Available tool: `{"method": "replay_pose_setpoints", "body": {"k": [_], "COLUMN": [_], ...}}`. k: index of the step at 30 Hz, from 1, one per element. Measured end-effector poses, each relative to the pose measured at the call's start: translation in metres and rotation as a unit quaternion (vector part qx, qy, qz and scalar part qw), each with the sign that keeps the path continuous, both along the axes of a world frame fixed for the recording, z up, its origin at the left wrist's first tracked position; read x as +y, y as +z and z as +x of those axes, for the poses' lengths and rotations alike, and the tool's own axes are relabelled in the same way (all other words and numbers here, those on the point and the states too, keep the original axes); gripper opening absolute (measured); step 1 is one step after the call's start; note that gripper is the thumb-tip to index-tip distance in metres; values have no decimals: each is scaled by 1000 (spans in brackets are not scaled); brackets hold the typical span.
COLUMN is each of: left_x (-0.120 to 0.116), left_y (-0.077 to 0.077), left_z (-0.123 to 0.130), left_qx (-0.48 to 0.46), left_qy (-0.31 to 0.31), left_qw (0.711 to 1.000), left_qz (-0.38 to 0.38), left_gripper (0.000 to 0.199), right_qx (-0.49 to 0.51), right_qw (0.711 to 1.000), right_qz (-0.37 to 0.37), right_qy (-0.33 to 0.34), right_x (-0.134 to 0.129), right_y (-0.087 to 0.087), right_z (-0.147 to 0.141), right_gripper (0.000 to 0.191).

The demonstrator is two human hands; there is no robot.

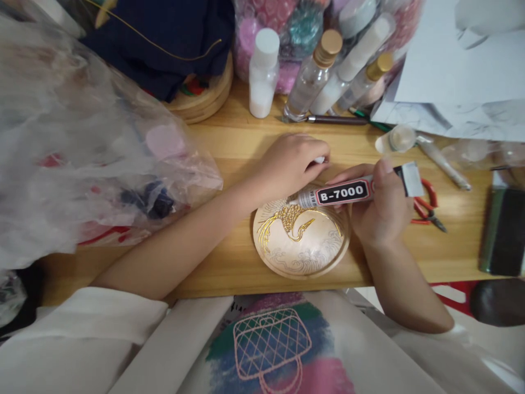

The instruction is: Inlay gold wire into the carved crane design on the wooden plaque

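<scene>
A round pale wooden plaque (301, 262) lies near the table's front edge, with a crane shape in gold wire (293, 219) and pencilled waves on it. My right hand (383, 208) is closed around a tube of B-7000 glue (342, 192), held nearly level. Its nozzle points left, over the upper part of the plaque by the gold wire; whether the tip touches cannot be told. My left hand (293, 161) rests curled just beyond the plaque's far edge. From its fingers shows a small white piece (319, 160), mostly hidden, possibly a cap.
Bottles (264, 76) stand at the back beside a bag of coloured beads. Red-handled pliers (429, 205), a small clear jar (396, 139) and a dark phone-like block (504, 230) lie to the right. Plastic bags (102, 142) crowd the left; navy cloth (172, 38) covers a round wooden box. Papers (463, 76) lie back right.
</scene>
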State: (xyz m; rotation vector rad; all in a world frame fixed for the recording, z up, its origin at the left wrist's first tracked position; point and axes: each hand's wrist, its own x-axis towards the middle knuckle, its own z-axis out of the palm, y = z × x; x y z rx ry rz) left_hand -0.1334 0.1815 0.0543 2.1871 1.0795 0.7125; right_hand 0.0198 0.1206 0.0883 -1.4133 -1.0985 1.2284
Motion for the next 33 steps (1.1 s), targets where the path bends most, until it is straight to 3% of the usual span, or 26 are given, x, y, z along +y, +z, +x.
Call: {"method": "replay_pose_setpoints", "body": {"k": [33], "left_x": [0], "left_y": [0], "left_z": [1], "left_qx": [-9], "left_qy": [-2], "left_qw": [1000], "left_qz": [-8], "left_gripper": [9], "right_qx": [-1], "right_qw": [1000], "right_qz": [-6], "right_qy": [-14], "right_x": [-2], "right_y": [-3], "right_z": [3], "right_gripper": [46]}}
